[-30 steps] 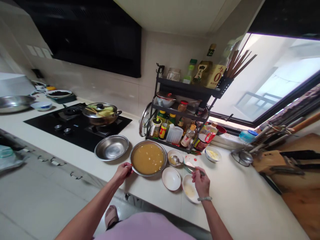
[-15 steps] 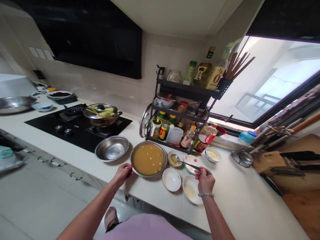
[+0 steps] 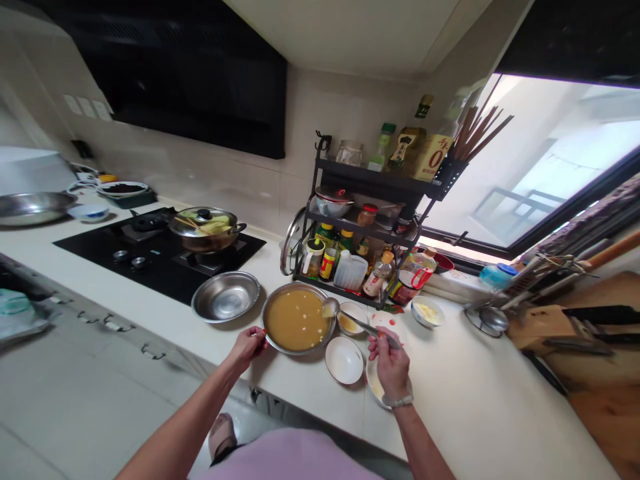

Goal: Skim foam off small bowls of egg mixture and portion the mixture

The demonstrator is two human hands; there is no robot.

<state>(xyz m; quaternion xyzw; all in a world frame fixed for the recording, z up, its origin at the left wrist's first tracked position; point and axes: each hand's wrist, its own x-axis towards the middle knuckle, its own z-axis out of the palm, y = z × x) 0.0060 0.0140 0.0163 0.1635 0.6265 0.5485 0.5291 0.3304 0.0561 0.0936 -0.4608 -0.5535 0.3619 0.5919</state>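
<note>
My right hand [image 3: 390, 360] is closed round the handle of a metal ladle [image 3: 367, 327]. The ladle's bowl hangs at the right rim of a steel basin [image 3: 295, 319] filled with brownish liquid with pale bits floating in it. My left hand [image 3: 251, 347] pinches that basin's left rim. Just right of the basin stands a small bowl [image 3: 349, 325] with yellowish contents. Nearer to me is a white bowl [image 3: 345, 361], with only its pale inside showing. Under my right hand, another white bowl [image 3: 376, 395] is partly hidden.
An empty steel basin [image 3: 226, 297] stands left, beside the black cooktop [image 3: 125, 250] with a lidded pan [image 3: 206, 230]. Behind is a black rack [image 3: 373, 230] of bottles. A bowl of pale yellow pieces [image 3: 427, 312] and a knife block [image 3: 537, 323] stand right.
My right hand has moved left with the ladle, whose bowl went from over the small bowl to the basin's right rim. My left hand stays at the basin.
</note>
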